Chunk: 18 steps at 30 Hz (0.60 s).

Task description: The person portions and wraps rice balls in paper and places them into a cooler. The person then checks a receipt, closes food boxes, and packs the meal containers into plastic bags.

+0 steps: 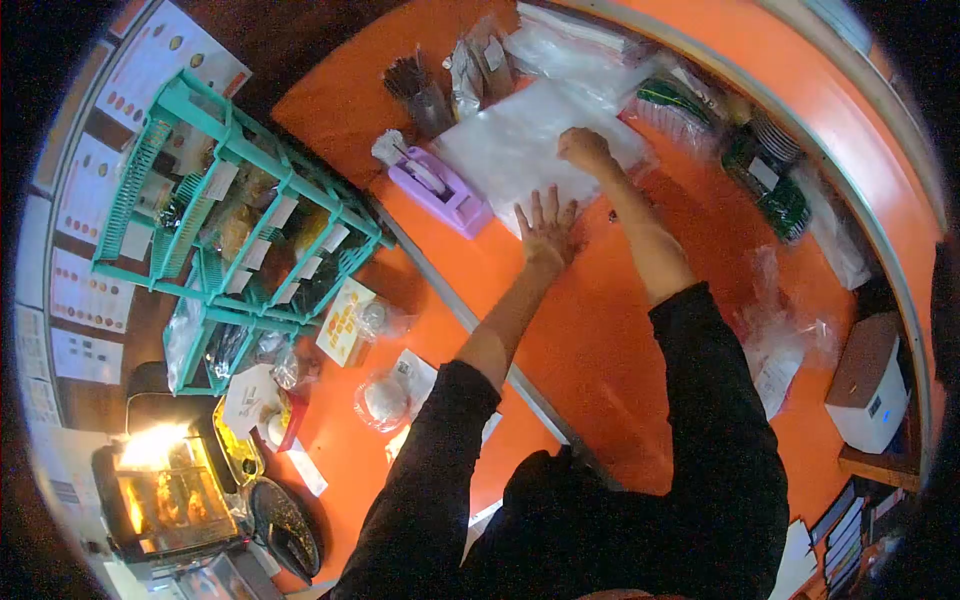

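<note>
A clear, whitish plastic sheet or stack of plastic bags lies flat on the orange table. My left hand rests palm down with fingers spread at its near edge, holding nothing. Farther up, my right hand is closed over the plastic, its fingers curled; whatever it may grip is hidden. Just left of the plastic stands a purple tape dispenser.
A teal tiered rack with bagged goods stands at left. Along the back are a cup of dark sticks, more plastic bags and green-and-white packs. A white boxy device sits at right, a lit glass-fronted case at lower left.
</note>
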Each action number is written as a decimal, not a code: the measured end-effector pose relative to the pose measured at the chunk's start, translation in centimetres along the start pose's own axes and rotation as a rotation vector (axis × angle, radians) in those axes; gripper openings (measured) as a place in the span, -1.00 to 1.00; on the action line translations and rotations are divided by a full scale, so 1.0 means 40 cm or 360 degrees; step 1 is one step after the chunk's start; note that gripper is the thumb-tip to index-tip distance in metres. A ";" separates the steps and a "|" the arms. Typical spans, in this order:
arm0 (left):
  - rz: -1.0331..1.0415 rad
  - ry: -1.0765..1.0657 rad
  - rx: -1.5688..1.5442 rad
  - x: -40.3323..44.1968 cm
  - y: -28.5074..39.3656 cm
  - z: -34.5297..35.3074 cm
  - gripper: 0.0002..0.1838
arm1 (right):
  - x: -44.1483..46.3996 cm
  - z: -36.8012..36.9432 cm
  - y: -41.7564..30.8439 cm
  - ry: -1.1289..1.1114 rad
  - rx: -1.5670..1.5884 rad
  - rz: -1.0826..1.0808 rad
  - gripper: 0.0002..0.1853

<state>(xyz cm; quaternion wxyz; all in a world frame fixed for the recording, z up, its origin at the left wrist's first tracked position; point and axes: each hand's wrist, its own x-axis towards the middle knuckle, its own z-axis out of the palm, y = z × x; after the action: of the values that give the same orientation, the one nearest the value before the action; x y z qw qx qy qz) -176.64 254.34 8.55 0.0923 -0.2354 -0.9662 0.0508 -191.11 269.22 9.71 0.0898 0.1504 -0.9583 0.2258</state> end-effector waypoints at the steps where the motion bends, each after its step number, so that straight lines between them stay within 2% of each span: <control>1: 0.0001 0.0003 -0.0001 -0.001 0.012 0.006 -0.26 | -0.005 0.013 -0.009 0.0028 -0.0183 -0.0118 -0.79; 2: -0.0053 -0.0030 -0.0039 0.006 0.020 0.008 -0.27 | 0.005 0.052 -0.013 -0.0205 -0.0426 0.0069 -0.82; 3: -0.0105 -0.0054 -0.0067 0.021 0.022 0.005 -0.28 | -0.003 0.065 -0.006 -0.0172 -0.0425 0.0065 -0.82; 5: -0.0093 -0.0052 -0.0056 0.018 0.026 0.016 -0.29 | -0.045 0.095 -0.013 0.0489 -0.0129 0.0049 -0.84; 6: -0.0089 -0.0068 -0.0071 0.017 0.021 0.018 -0.30 | -0.044 0.070 -0.037 0.0512 -0.0108 0.0043 -0.84; 8: -0.0076 -0.0068 -0.0039 0.012 0.015 0.024 -0.31 | -0.054 0.013 -0.075 0.0181 -0.0019 0.0302 -0.76; 11: -0.0078 -0.0072 -0.0022 0.017 0.023 0.017 -0.32 | -0.050 -0.022 -0.066 0.0201 0.0032 0.0331 -0.73; 12: -0.0094 -0.0088 0.0005 0.015 0.028 0.012 -0.33 | -0.042 -0.015 -0.061 0.0100 -0.0010 0.0304 -0.71; 13: -0.0093 -0.0084 0.0007 0.012 0.037 0.007 -0.33 | -0.056 0.006 -0.061 0.0104 -0.0011 0.0304 -0.71; 15: -0.0145 -0.0285 -0.0114 0.008 0.040 -0.022 -0.37 | -0.086 0.039 -0.095 0.0376 -0.0194 0.0148 -0.68; 18: -0.0139 -0.0186 -0.0138 -0.002 0.039 0.011 -0.39 | -0.053 0.093 -0.065 0.0451 -0.0112 0.0269 -0.70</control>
<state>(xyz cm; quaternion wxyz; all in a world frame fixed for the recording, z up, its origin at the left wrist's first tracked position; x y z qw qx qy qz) -175.99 255.65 7.89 0.0275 -0.1935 -0.9805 0.0185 -188.64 265.82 6.98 0.2100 0.0327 -0.9526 0.2177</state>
